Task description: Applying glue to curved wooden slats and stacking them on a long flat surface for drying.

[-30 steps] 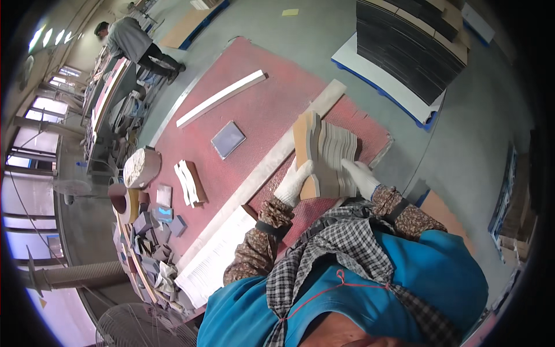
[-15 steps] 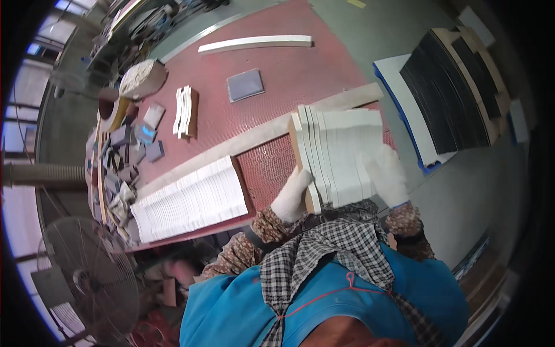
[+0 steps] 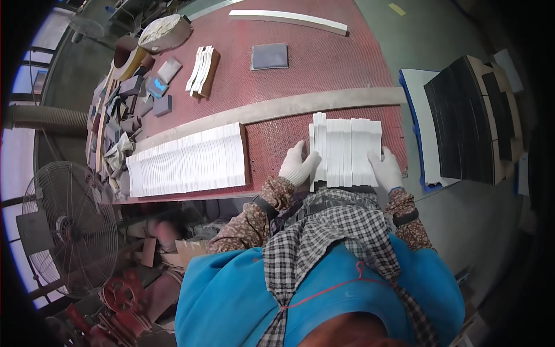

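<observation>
A row of white profiled strips (image 3: 351, 151), standing on edge side by side, rests at the red table's near edge in front of me. Its leftmost pieces stand unevenly, a few rising above the others. My left hand (image 3: 299, 166), in a white knitted glove, grips the row's left end, its thumb against the outer piece. At the opposite end my right hand (image 3: 386, 169), gloved alike, presses with bent fingers, so the row sits between both hands. Left of my hands lies a longer row of similar white strips (image 3: 188, 161), with a brown right end face.
A flat wooden bar (image 3: 272, 110) crosses the red table (image 3: 324, 63). Beyond it lie a grey block (image 3: 269, 56), several upright white pieces (image 3: 202, 70) and a long white strip (image 3: 289, 21). Sanding blocks and scraps crowd the left. Black boards (image 3: 462, 124) stand right; a fan (image 3: 72, 231) stands lower left.
The tilted row of strips between my hands has come down level onto the table's near edge. My left hand has shifted up its left end. The view has turned slightly.
</observation>
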### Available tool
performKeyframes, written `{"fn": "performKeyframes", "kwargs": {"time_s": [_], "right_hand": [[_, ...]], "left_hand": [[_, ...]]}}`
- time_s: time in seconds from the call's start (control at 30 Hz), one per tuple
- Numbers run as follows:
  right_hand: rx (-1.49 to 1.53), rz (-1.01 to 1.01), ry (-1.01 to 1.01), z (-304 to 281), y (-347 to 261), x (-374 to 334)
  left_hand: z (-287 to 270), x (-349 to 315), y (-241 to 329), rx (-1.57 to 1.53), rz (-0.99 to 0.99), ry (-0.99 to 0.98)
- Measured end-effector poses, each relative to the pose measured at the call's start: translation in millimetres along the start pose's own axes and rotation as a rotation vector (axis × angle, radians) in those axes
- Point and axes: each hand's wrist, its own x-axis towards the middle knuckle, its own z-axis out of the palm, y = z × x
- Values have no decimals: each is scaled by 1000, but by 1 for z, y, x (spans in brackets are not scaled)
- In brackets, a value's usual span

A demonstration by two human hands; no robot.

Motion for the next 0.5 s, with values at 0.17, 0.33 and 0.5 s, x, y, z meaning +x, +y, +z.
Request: {"fn": "performKeyframes", "kwargs": {"time_s": [0.17, 0.33, 0.5], "right_hand": [[-53, -102, -20, -1, -5, -6], [-95, -184, -115, -1, -34, -12], [-144, -292, -281, 23, -77, -12]], "left_hand": [[16, -7, 17, 120, -4, 6], [8, -10, 13, 206, -125, 103], [-26, -23, -8, 287, -252, 277]]}}
